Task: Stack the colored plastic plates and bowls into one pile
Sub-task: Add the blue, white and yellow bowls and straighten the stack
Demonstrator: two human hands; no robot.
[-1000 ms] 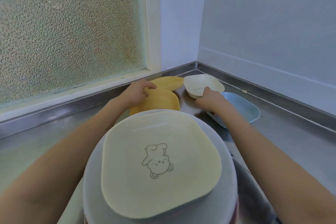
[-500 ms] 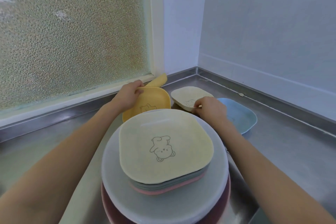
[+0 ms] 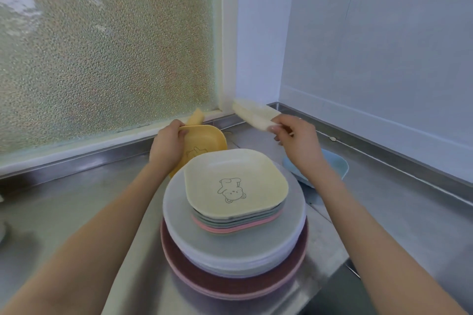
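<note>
A pile stands in front of me: dark pink round plates (image 3: 230, 286) at the bottom, pale grey round plates (image 3: 230, 245) above, then several small square plates topped by a cream one with a bear drawing (image 3: 235, 184). My left hand (image 3: 166, 146) grips a yellow square plate (image 3: 207, 140) behind the pile, with another yellow piece (image 3: 195, 117) tilted behind it. My right hand (image 3: 297, 140) holds a cream plate (image 3: 256, 112) lifted and tilted in the air. A light blue plate (image 3: 337, 163) lies on the counter, partly hidden by my right forearm.
The steel counter (image 3: 76, 207) runs into a corner with a raised steel lip. A frosted window (image 3: 102, 46) is behind on the left and a white wall (image 3: 371, 59) on the right. The counter's front edge drops off at the lower right.
My right hand has lifted the cream plate off the counter and tilted it up. My left hand has raised the yellow plate slightly. The view has pulled back from the pile.
</note>
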